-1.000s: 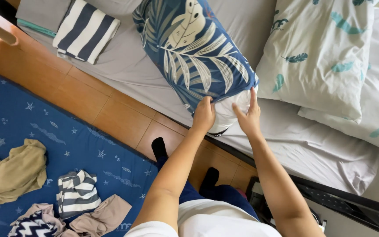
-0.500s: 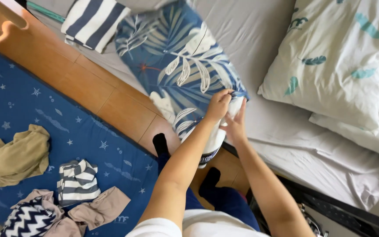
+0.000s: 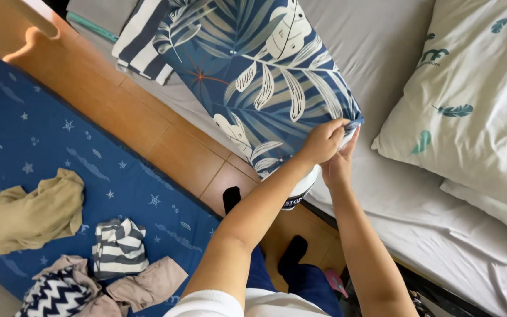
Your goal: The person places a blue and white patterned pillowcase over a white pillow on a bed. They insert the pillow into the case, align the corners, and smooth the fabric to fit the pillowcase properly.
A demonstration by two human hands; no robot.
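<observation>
A pillow in a dark blue cover with white leaf print (image 3: 259,76) lies on the grey bed sheet (image 3: 394,194), its near end hanging over the bed's edge. My left hand (image 3: 323,142) grips the cover's open corner at the right. Behind and under it, my right hand (image 3: 340,159) pinches the same corner. A bit of white inner pillow (image 3: 300,188) shows below the cover, under my left forearm.
A white pillow with teal feather print (image 3: 476,105) lies on the bed to the right. A folded striped cloth (image 3: 139,41) sits at the bed's far left. On the blue star mat (image 3: 42,147) lie several crumpled clothes (image 3: 30,211). My socked feet (image 3: 291,252) stand on wooden floor.
The leaf-print pillow has shifted to the right on the bed, and both hands moved with its corner. More of the white inner pillow is covered than before.
</observation>
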